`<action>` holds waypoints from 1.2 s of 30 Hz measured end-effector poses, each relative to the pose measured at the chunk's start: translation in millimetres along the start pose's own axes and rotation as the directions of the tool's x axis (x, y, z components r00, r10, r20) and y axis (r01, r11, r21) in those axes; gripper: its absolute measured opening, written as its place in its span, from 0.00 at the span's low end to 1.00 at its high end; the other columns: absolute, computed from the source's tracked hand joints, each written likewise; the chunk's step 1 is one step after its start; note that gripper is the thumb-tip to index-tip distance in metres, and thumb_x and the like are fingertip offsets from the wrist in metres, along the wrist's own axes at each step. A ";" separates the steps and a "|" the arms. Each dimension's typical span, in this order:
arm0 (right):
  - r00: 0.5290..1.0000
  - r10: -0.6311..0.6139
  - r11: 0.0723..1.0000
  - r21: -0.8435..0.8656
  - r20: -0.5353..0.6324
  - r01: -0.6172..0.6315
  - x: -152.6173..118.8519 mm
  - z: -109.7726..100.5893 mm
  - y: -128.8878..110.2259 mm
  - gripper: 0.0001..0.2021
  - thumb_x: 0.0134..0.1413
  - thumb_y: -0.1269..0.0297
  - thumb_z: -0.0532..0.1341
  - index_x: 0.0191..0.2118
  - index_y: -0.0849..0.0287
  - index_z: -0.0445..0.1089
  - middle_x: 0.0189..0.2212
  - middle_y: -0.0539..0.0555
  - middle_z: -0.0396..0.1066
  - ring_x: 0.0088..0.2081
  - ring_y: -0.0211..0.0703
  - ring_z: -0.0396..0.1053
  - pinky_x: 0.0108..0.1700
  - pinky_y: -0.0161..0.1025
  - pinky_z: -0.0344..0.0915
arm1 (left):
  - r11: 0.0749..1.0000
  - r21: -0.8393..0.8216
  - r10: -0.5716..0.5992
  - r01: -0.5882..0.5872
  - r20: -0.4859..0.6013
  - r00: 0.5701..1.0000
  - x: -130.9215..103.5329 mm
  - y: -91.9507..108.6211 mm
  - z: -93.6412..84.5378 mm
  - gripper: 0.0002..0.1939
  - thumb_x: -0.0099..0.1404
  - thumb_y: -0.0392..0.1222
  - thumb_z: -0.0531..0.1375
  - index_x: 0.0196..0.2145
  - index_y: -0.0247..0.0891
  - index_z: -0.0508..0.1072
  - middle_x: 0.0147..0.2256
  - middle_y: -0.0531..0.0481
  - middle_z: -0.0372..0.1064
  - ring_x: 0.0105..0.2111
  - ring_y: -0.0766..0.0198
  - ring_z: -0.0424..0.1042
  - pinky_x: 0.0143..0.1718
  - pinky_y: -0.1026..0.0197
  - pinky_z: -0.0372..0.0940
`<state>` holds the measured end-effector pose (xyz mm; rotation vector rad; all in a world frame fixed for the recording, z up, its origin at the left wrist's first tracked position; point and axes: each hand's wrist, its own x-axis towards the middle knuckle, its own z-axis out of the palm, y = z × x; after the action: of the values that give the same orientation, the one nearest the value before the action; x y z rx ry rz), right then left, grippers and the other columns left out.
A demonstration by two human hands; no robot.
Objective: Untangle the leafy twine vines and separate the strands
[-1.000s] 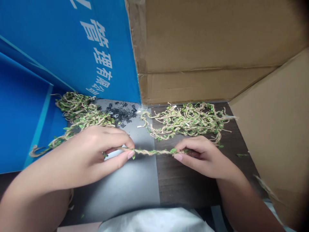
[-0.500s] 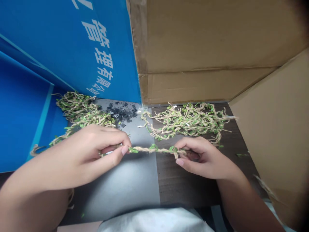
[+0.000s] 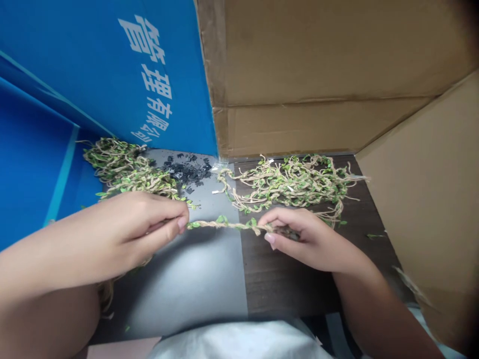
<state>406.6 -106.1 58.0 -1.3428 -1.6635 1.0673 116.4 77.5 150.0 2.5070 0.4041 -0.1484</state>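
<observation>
A braided twine garland [image 3: 213,225] with small green leaves stretches level between my hands, above the table. My left hand [image 3: 149,234] pinches one part of it between thumb and fingers. At the other side, my right hand [image 3: 299,237] is closed on the garland near a knot, with loose strands partly hidden under the fingers. Behind my right hand lies a heap of similar leafy garlands [image 3: 295,184] with frayed twine ends. A second heap of garlands [image 3: 119,164] sits beyond my left hand, partly covered by it.
Small black plastic pieces [image 3: 189,169] are scattered at the back of the grey mat [image 3: 202,279]. A blue printed panel [image 3: 93,75] rises on the left. Cardboard walls [image 3: 318,55] close off the back and right of the dark wooden table [image 3: 288,294].
Both hands have moved slightly left with the garland, which stays stretched between them. The left fingers have closed more tightly together. The view has shifted a little.
</observation>
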 end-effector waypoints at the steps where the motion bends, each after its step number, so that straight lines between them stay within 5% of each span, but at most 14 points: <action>1: 1.000 0.010 1.000 0.014 0.011 -0.010 1.0 0.5 0.3 0.07 0.71 0.65 0.62 0.51 0.56 0.73 0.33 0.50 0.76 0.32 0.37 0.70 0.35 0.33 0.63 | 1.000 -0.007 -0.002 0.002 -0.008 1.000 -1.4 -1.0 -0.9 0.17 0.75 0.45 0.57 0.28 0.38 0.70 0.21 0.55 0.66 0.18 0.70 0.62 0.18 0.67 0.52; 11: 0.994 -0.035 0.986 0.166 0.099 0.018 3.0 2.0 1.4 0.17 0.77 0.61 0.56 0.38 0.61 0.78 0.30 0.52 0.78 0.29 0.34 0.71 0.34 0.31 0.65 | 0.982 0.184 -0.018 0.028 -0.060 0.998 7.8 -11.3 8.0 0.18 0.75 0.46 0.56 0.27 0.36 0.70 0.22 0.54 0.65 0.19 0.71 0.60 0.20 0.67 0.51; 14: 0.995 -0.015 0.985 0.174 0.099 -0.002 4.1 5.5 1.7 0.18 0.77 0.60 0.56 0.36 0.61 0.78 0.30 0.52 0.78 0.29 0.34 0.71 0.34 0.31 0.65 | 0.954 0.296 0.107 -0.041 -0.211 0.972 21.3 -7.3 24.1 0.11 0.73 0.46 0.57 0.45 0.40 0.77 0.42 0.47 0.75 0.41 0.57 0.74 0.39 0.58 0.67; 16: 0.996 -0.011 0.989 0.150 0.084 -0.002 5.7 9.2 2.2 0.19 0.77 0.60 0.56 0.34 0.61 0.78 0.30 0.52 0.78 0.29 0.33 0.70 0.34 0.31 0.64 | 0.950 0.311 0.132 -0.016 -0.357 0.925 31.8 4.8 38.7 0.14 0.72 0.46 0.58 0.52 0.42 0.75 0.53 0.43 0.73 0.55 0.47 0.70 0.52 0.49 0.66; 21: 0.997 -0.034 0.989 0.145 0.063 0.025 10.8 19.2 5.2 0.21 0.77 0.59 0.56 0.31 0.61 0.76 0.24 0.49 0.73 0.27 0.33 0.69 0.32 0.30 0.62 | 0.990 0.055 0.138 -0.129 -0.536 0.833 54.0 38.8 89.3 0.07 0.73 0.42 0.62 0.37 0.37 0.70 0.35 0.49 0.71 0.37 0.62 0.69 0.41 0.57 0.63; 26: 0.998 -0.004 0.987 0.162 0.066 -0.007 14.0 23.5 11.3 0.22 0.77 0.57 0.56 0.30 0.61 0.75 0.25 0.50 0.73 0.27 0.33 0.69 0.32 0.30 0.61 | 0.972 -0.029 0.163 -0.234 -0.636 0.754 67.8 27.3 132.8 0.07 0.71 0.38 0.63 0.35 0.37 0.69 0.31 0.53 0.68 0.31 0.66 0.65 0.36 0.59 0.60; 30: 0.997 0.039 0.990 0.130 0.071 -0.048 15.2 23.8 14.1 0.25 0.78 0.57 0.53 0.29 0.62 0.74 0.24 0.49 0.71 0.27 0.34 0.68 0.33 0.31 0.61 | 0.954 0.023 0.228 -0.298 -0.702 0.675 73.6 9.4 145.4 0.05 0.67 0.35 0.65 0.37 0.37 0.70 0.33 0.51 0.71 0.33 0.65 0.69 0.38 0.58 0.62; 36: 0.994 0.082 0.990 0.105 0.078 -0.090 16.2 24.3 14.1 0.24 0.77 0.57 0.54 0.30 0.62 0.75 0.24 0.49 0.70 0.28 0.34 0.67 0.34 0.32 0.61 | 0.949 0.114 0.284 -0.295 -0.719 0.634 74.7 2.5 149.1 0.06 0.64 0.36 0.65 0.39 0.38 0.72 0.34 0.49 0.73 0.35 0.62 0.71 0.40 0.55 0.63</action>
<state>386.8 -92.3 36.3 -1.3288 -1.5879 1.2527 185.6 9.2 14.5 2.4751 0.2864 1.0263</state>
